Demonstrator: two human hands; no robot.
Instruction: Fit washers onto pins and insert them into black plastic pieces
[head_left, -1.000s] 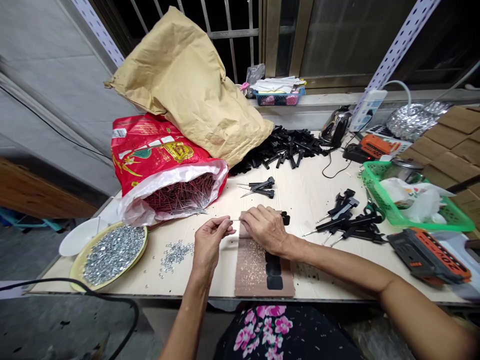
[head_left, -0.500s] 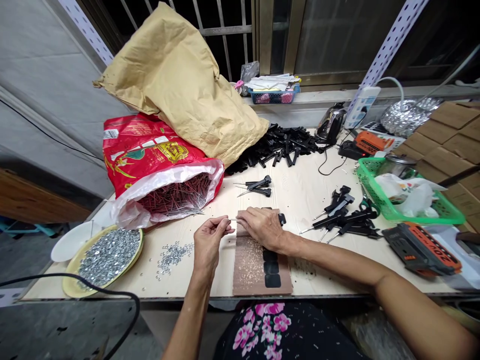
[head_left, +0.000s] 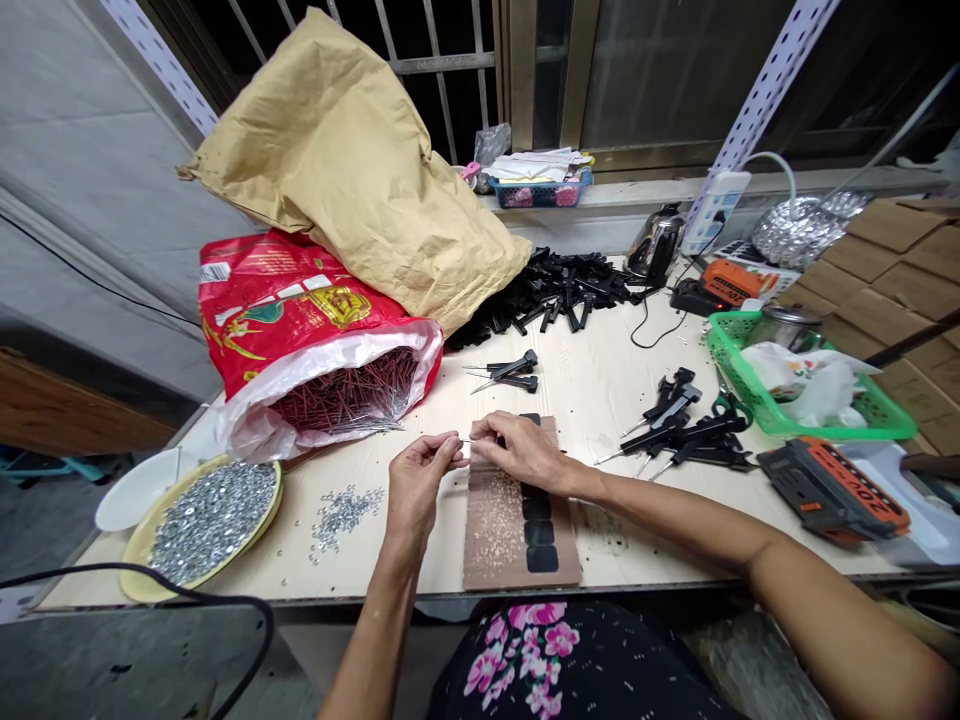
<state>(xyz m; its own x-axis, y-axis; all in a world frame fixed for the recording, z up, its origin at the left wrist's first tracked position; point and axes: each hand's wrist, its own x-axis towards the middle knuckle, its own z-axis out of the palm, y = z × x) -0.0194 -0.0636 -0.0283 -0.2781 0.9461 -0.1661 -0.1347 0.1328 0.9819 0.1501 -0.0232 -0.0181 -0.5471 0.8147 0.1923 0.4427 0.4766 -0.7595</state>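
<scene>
My left hand [head_left: 424, 478] pinches one end of a thin metal rod [head_left: 466, 440] between thumb and fingertips. At the rod's other end, the curled fingers of my right hand [head_left: 519, 452] close on it, hiding most of that end. Both hands are above a brown board [head_left: 487, 572] strewn with pale crumbs. A row of black squares [head_left: 541, 558] runs along the board, partly under my right hand. Loose small metal washers [head_left: 346, 512] lie left of my left hand. Beyond the board are a few black-handled pieces with thin metal shafts [head_left: 510, 372].
At left, a yellow bowl [head_left: 279, 498] holds many washers, near a red bag [head_left: 300, 310] of thin reddish rods. A paper sack [head_left: 360, 170] leans behind. More black-handled pieces [head_left: 675, 425], a green basket [head_left: 825, 425] and a battery pack [head_left: 832, 490] are on the right.
My right hand's fingers have curled in more around the rod, and a black piece seen beyond that hand is no longer visible. My left hand keeps its pinch. The view has shifted slightly.
</scene>
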